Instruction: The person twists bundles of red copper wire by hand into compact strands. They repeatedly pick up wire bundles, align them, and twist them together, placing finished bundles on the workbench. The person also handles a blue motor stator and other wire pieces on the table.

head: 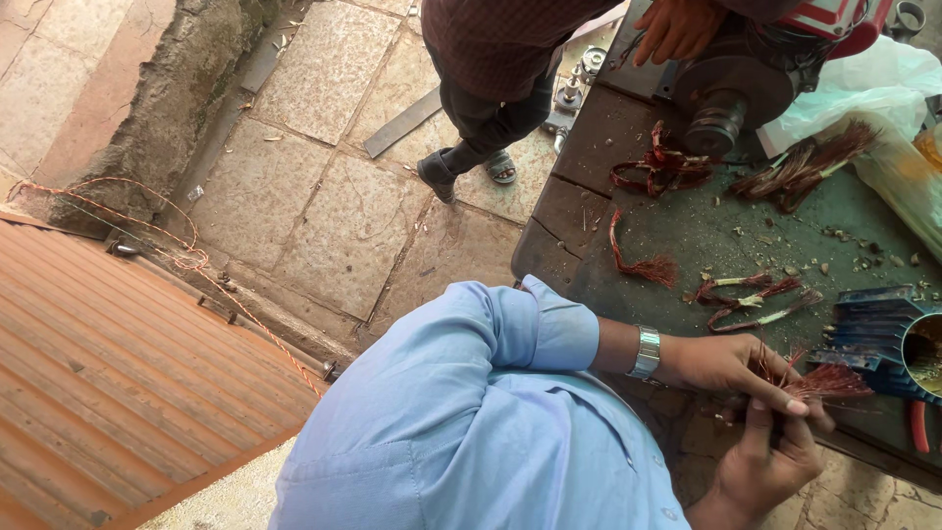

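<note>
outdoor stone-paved yard; at 3 o'clock a grimy green workbench [706, 245]. left hand [731, 365] and right hand [765, 471] both pinch a copper wire bundle [819, 381], beside a blue motor housing [878, 334].

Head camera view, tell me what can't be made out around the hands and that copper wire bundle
- Copper wire bundle: its lower end is hidden behind the left hand and right hand.
- Blue motor housing: cut off by the right edge.
- Other person's hand: cut off by the top edge.
- Red-handled tool: mostly hidden below the housing.
</note>
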